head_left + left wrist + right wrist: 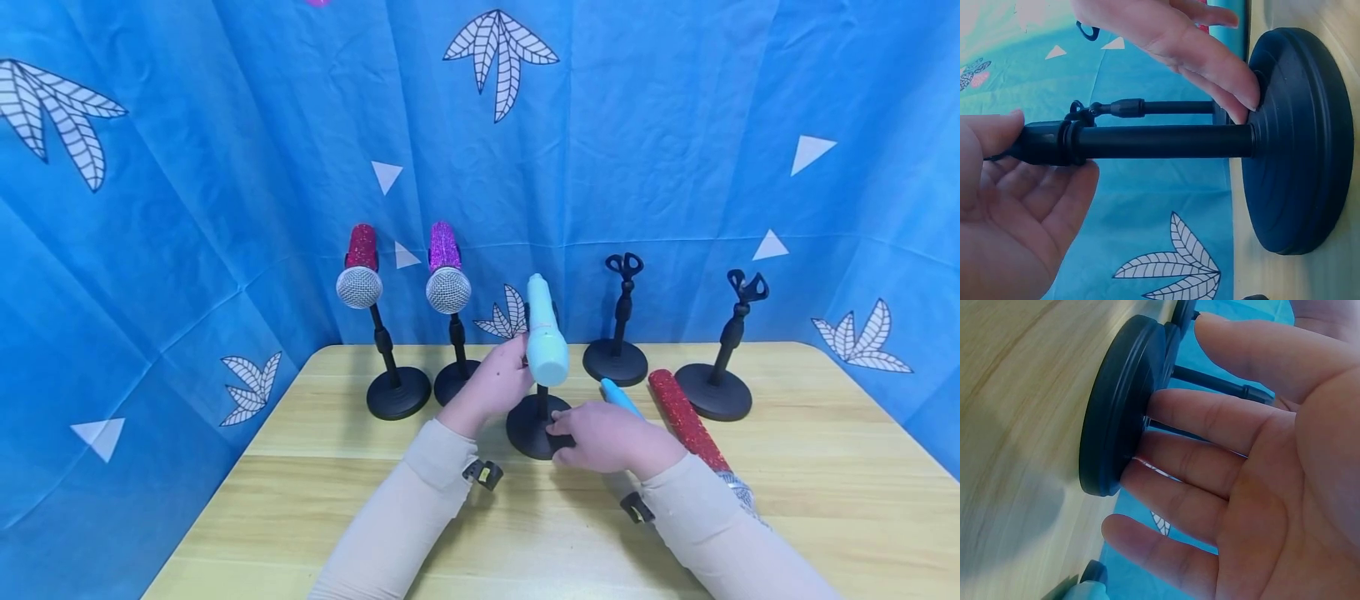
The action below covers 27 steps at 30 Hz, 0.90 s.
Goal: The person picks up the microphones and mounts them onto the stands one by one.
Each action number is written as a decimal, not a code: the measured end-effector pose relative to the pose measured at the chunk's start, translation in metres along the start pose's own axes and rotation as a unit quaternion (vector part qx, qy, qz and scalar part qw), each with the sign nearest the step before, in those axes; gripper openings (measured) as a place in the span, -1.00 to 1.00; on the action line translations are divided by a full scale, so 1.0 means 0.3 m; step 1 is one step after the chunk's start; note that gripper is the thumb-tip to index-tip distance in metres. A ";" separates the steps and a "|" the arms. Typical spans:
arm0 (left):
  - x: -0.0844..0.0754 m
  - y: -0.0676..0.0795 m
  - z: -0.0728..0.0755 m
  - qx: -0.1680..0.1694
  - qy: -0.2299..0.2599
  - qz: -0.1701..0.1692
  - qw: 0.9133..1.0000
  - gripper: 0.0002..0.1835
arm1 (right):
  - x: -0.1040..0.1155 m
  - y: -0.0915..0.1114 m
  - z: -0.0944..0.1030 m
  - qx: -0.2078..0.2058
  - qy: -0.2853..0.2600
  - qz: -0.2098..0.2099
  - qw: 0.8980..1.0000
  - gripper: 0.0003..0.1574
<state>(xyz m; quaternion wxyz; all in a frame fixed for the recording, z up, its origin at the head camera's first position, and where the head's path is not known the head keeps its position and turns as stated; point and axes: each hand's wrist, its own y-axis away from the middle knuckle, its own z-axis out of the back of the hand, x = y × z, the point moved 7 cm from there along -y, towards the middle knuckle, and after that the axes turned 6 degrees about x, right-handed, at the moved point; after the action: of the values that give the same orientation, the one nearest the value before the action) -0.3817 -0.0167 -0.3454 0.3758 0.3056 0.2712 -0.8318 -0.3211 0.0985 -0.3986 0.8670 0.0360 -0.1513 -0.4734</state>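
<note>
A light blue microphone (547, 354) rests in the holder of a black microphone stand (527, 429), its head pointing toward me. My left hand (497, 379) grips the upper part of that stand; in the left wrist view, thumb and fingers lie on either side of the collar (1047, 142). Low on the right, my right hand (609, 437) touches the round base with its fingertips. The right wrist view shows the fingers (1191, 459) fairly straight and spread, several of them against the base (1116, 412). The microphone is out of sight in the left wrist view.
Left of it stand a red microphone (362, 250) and a purple microphone (444, 247) on stands. Two bare stands, one farther back (617, 360) and another at right (716, 390), hold nothing. A red glitter microphone (688, 421) and a partly hidden blue one (618, 395) lie on the table.
</note>
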 end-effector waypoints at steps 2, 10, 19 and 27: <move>-0.001 -0.001 -0.001 -0.001 -0.004 -0.002 1.000 -0.72 | -0.001 0.001 0.000 0.001 -0.003 0.000 1.000 -0.47; -0.019 -0.002 -0.005 -0.056 -0.104 0.007 0.993 -0.68 | -0.005 0.001 0.002 -0.001 0.000 0.002 1.000 -0.47; -0.008 0.002 0.006 -0.045 -0.018 -0.005 0.999 -0.75 | -0.003 0.005 0.004 -0.003 0.001 0.005 1.000 -0.47; 0.000 -0.004 -0.005 -0.011 -0.026 0.012 1.000 -0.66 | -0.002 0.005 0.004 -0.005 -0.002 0.008 1.000 -0.47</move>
<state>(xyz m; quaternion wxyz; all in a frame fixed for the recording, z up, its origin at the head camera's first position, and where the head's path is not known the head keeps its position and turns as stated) -0.3822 -0.0149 -0.3461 0.3955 0.2833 0.2666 -0.8321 -0.3206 0.0999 -0.3972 0.8704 0.0301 -0.1510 -0.4676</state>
